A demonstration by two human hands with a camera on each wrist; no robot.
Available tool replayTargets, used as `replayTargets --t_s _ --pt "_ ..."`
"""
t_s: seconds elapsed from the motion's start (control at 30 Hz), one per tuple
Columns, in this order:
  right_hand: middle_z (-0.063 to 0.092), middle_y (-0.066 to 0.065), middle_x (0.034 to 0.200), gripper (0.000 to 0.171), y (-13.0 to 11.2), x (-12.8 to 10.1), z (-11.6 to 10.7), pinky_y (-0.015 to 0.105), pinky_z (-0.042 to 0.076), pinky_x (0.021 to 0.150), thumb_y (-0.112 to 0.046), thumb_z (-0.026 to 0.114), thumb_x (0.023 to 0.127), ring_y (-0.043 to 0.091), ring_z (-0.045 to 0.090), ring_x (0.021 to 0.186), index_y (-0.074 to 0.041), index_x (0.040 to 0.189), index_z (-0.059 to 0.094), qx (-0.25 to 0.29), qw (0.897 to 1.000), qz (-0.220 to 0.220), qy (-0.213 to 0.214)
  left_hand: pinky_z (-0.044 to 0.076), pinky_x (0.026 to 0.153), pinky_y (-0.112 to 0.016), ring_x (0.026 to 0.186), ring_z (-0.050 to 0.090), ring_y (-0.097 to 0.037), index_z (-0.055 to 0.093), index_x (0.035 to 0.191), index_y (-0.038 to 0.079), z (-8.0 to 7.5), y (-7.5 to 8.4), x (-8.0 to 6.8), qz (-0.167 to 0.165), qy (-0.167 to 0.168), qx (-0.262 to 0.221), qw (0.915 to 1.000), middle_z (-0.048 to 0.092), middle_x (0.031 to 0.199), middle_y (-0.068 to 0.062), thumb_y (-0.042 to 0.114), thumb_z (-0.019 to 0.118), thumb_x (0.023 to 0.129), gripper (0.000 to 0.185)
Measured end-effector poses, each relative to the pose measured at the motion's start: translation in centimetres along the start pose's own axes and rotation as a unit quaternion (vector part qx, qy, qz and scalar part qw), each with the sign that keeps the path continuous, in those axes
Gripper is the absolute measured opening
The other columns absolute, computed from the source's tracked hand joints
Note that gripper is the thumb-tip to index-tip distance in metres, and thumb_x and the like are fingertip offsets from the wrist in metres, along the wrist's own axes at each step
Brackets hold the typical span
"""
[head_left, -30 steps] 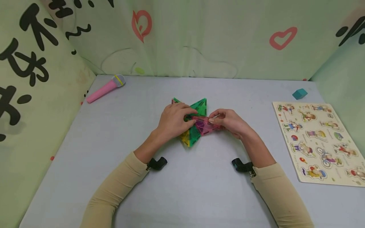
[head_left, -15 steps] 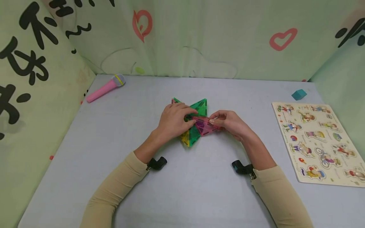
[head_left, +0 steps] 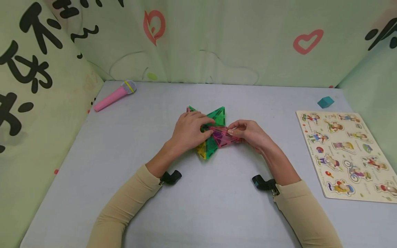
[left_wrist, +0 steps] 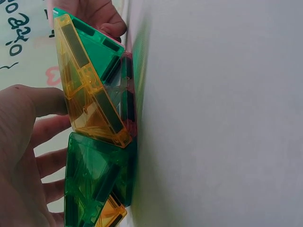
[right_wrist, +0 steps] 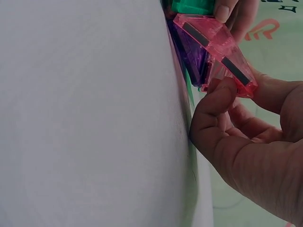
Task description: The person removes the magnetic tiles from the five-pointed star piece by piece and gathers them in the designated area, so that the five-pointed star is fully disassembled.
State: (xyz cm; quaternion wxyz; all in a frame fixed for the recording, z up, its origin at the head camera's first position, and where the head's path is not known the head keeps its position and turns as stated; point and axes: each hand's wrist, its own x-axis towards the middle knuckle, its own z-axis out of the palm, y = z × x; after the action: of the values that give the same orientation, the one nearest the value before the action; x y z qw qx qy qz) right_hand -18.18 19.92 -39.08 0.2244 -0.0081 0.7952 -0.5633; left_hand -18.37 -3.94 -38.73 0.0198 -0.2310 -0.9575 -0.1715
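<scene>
A cluster of translucent magnetic tiles (head_left: 219, 117) stands mid-table, its points spreading outward like a star. My left hand (head_left: 190, 130) holds it from the left, arched over so that it hides much of the middle. In the left wrist view its fingers reach behind a yellow triangular tile (left_wrist: 87, 101) and a green tile (left_wrist: 87, 175). On the other side my right hand (head_left: 252, 134) pinches the outer corner of a tilted pink triangular tile (right_wrist: 213, 40) between thumb and fingers. A purple tile (right_wrist: 187, 52) lies right behind the pink one, against the cluster.
A pink toy microphone (head_left: 115, 96) lies at the back left of the white table (head_left: 198, 206). To the right are a wooden picture puzzle board (head_left: 333, 165) and a small teal block (head_left: 325, 102). Printed cloth walls (head_left: 198, 41) enclose the back and sides.
</scene>
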Motion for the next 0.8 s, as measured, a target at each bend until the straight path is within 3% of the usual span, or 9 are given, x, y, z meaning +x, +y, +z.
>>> replayTargets --t_s 0.23,0.8 --pt "0.067 -0.010 0.079 0.033 -0.03 -0.05 0.14 0.024 0.052 0.069 -0.019 0.064 0.097 0.006 0.057 0.073 0.006 0.119 0.059 -0.004 1.000 0.001 0.005 0.033 0.115 -0.051 0.135 0.048 -0.018 0.067 0.127 0.035 0.12 -0.14 0.08 0.017 -0.014 0.003 0.9998 0.060 0.138 0.004 0.042 0.058 0.097 0.033" --pt "0.067 -0.007 0.080 0.031 0.13 -0.19 -0.21 0.025 0.053 0.070 -0.015 0.067 0.095 0.007 0.060 0.075 0.005 0.118 0.058 0.029 0.999 -0.022 0.019 0.030 0.118 -0.051 0.138 0.046 -0.019 0.069 0.123 0.034 0.15 0.05 0.10 0.011 -0.007 -0.010 0.9999 0.062 0.137 0.008 0.039 0.060 0.095 0.030"
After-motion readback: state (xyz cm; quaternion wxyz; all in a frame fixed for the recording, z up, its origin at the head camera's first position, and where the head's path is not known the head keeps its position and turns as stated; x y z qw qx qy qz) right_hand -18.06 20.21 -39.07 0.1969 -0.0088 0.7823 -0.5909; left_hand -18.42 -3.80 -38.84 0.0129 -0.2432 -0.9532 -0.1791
